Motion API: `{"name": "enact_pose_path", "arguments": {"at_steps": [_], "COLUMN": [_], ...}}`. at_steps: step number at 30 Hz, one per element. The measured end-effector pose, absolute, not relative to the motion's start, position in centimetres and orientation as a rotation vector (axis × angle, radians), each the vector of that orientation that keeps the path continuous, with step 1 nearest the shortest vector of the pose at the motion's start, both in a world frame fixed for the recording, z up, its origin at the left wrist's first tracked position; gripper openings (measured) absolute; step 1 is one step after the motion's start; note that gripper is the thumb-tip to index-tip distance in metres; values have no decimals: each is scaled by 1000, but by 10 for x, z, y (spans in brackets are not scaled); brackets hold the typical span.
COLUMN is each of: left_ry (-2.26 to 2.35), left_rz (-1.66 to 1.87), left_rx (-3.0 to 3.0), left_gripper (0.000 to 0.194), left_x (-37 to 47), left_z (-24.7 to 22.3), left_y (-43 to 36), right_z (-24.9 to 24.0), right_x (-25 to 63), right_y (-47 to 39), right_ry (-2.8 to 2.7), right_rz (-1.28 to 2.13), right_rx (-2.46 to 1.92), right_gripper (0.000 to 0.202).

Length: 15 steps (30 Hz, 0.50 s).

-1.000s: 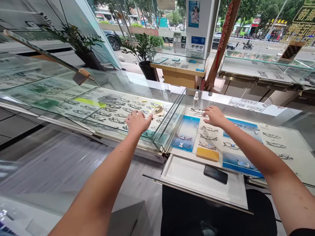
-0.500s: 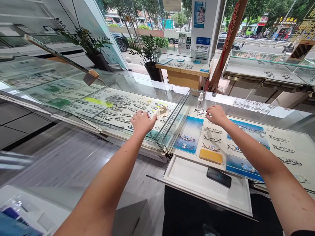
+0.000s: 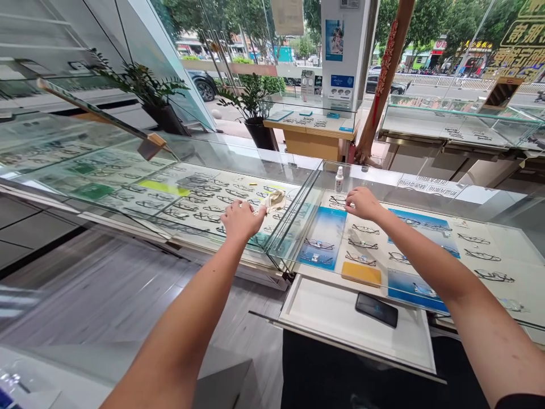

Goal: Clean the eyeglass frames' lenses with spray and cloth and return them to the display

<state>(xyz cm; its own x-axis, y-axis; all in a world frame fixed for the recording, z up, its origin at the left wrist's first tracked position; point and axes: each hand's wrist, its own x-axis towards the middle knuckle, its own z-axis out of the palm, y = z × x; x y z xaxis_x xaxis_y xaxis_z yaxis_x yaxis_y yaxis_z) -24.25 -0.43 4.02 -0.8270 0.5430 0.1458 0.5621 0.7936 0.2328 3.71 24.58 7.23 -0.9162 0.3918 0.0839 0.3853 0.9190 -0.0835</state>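
Observation:
Over the left glass showcase (image 3: 204, 170), my left hand (image 3: 242, 219) has its fingers partly bent, with a crumpled beige cloth (image 3: 276, 200) at its thumb side. Whether the fingers grip the cloth is hard to make out. Above the right showcase, my right hand (image 3: 361, 203) is closed at the end of a pair of eyeglasses (image 3: 338, 201), with its fingertips on the frame. A small white spray bottle (image 3: 339, 180) stands upright just beyond that hand. Rows of eyeglasses lie under the glass around both hands.
An open white drawer (image 3: 323, 318) holds a black phone (image 3: 377, 310). Near it lies a yellow pad (image 3: 361, 274) beside blue display mats (image 3: 324, 233). A wooden-ended bar (image 3: 97, 113) slants over the left showcase. Potted plants (image 3: 255, 108) stand behind.
The view has shifted slightly, so most of the counter sits lower and further left. Both hands keep nearly the same pose and place over the showcases.

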Motion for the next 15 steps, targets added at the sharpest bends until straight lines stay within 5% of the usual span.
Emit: {"name": "enact_pose_path", "arguments": {"at_steps": [9, 15], "left_ry": [-2905, -2897], "left_rz": [-416, -405], "left_rx": [-903, -902], "left_gripper": [55, 56], "left_x": [-241, -242], "left_z": [42, 40], "left_y": [-4, -4], "right_z": [89, 96], "right_x": [55, 94], "right_y": [213, 128], "right_ry": [-2929, -2697], "right_rz": [159, 904], "right_rx": [-696, -309], "right_gripper": [18, 16]}}
